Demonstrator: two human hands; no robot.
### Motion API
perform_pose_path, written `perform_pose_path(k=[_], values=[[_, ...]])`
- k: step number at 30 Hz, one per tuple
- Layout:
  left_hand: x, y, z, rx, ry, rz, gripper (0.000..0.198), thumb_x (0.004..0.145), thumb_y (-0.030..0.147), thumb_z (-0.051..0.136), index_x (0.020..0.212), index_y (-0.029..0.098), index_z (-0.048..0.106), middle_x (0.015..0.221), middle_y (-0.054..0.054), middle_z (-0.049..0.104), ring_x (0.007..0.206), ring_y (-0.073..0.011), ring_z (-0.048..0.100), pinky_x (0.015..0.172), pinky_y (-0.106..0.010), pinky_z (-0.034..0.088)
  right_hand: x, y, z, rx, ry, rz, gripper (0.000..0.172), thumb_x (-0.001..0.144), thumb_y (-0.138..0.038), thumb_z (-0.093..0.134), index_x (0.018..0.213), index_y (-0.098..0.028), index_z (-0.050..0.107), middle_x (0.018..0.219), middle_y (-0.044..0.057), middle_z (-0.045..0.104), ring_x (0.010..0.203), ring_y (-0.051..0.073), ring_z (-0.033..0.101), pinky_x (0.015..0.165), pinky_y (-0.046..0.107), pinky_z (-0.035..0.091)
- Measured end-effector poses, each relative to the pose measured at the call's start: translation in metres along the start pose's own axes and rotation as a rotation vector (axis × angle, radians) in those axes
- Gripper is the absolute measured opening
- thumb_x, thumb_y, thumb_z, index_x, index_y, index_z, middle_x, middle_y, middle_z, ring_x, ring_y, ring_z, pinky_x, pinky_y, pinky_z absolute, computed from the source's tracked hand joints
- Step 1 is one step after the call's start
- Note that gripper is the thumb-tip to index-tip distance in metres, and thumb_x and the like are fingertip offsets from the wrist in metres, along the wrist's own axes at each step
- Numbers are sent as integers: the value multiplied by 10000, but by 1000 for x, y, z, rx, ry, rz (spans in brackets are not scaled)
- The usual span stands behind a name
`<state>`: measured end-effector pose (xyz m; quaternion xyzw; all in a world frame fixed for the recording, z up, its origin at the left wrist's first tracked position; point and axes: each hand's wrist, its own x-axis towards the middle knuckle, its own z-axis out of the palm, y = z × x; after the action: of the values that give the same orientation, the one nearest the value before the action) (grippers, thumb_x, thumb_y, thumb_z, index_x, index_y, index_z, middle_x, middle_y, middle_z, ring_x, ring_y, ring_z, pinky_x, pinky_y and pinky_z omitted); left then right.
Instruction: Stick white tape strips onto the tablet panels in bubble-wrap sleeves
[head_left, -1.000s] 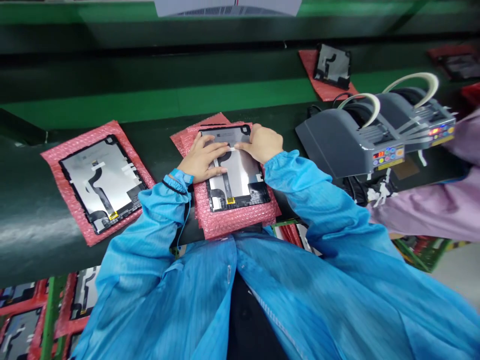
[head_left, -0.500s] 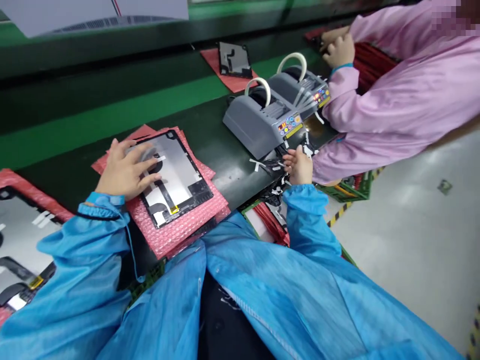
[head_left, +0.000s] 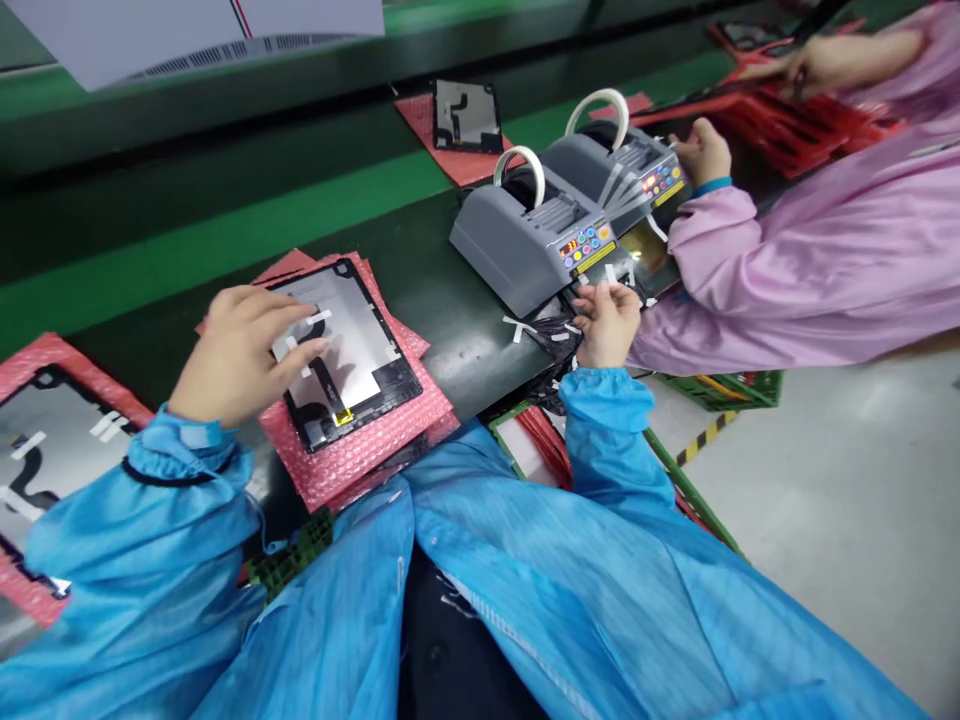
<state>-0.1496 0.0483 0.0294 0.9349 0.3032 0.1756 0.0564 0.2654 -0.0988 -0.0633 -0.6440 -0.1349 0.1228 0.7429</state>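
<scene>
The right hand (head_left: pixel 609 322) pinches a short strip of white tape (head_left: pixel 611 273) at the front of the nearer tape dispenser (head_left: pixel 529 240). I think it is best to pull the strip straight out and hold it only by the end. The left hand (head_left: pixel 236 355), fingers spread, rests on the tablet back panel (head_left: pixel 352 350) and holds it flat. This silver panel with a black frame and black flex cable lies on pink bubble wrap (head_left: pixel 360 450) on the bench (head_left: pixel 450 330).
</scene>
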Motion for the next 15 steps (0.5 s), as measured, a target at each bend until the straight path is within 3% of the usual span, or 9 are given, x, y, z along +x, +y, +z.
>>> perform_pose_path(k=[6, 9, 12, 15], values=[[25, 9, 14, -42, -62, 67, 482, 986, 527, 464, 1120, 153, 736, 1138, -151, 754, 1087, -300, 627, 1058, -498, 468, 23, 19, 4, -47, 4, -87, 550, 696, -525, 781, 928, -266, 355, 766, -62, 588, 605, 90, 610, 406, 153, 321], [31, 8, 23, -95, -65, 78, 500, 968, 542, 473, 1118, 148, 742, 1108, -153, 752, 1075, -308, 625, 1045, -506, 469, 28, 24, 0, -49, 15, -173, 587, 681, -492, 805, 939, -274, 325, 752, -77, 578, 605, 94, 603, 453, 175, 379], [36, 12, 29, -181, -79, 65, 477, 953, 565, 477, 1114, 201, 741, 1097, -113, 753, 1073, -300, 641, 1041, -506, 465, 14, 12, -3, -54, -15, -334, 594, 697, -469, 815, 960, -274, 319, 742, -94, 576, 629, 84, 597, 591, 224, 499], [41, 27, 30, -330, -112, 41, 437, 942, 573, 523, 1103, 228, 737, 1075, -89, 756, 1039, -277, 660, 1004, -466, 494, -23, -10, 6, -115, -187, -394, 594, 710, -459, 825, 1012, -275, 347, 771, -78, 588, 682, 102, 617, 649, 254, 519]])
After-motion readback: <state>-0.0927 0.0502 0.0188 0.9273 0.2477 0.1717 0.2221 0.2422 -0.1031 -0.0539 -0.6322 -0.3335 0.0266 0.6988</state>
